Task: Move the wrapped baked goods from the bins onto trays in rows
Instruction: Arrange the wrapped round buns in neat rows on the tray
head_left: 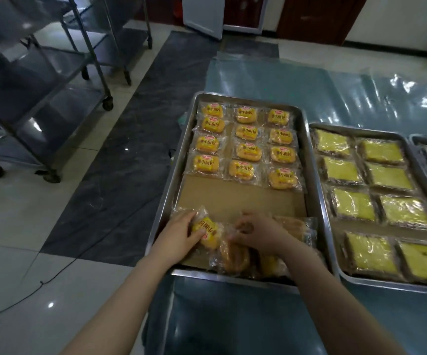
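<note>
A steel tray [316, 190] lined with brown card holds three columns of small wrapped yellow buns [247, 148] in its far half. At the tray's near end lies a loose heap of wrapped buns [235, 257]. My left hand [179, 234] grips one wrapped bun [207, 234] with its label upside down, at the near left corner. My right hand [255, 233] is over the heap beside it, fingers curled on a clear wrapper [294, 226]. The bare card [232, 198] between the rows and the heap holds nothing.
To the right stands a second steel tray [332, 239] of wrapped square yellow cakes in two columns; a third tray [417, 142] shows at the far right edge. All sit on a table covered in clear plastic sheet [309, 93]. Wheeled metal racks [53, 98] stand at the left.
</note>
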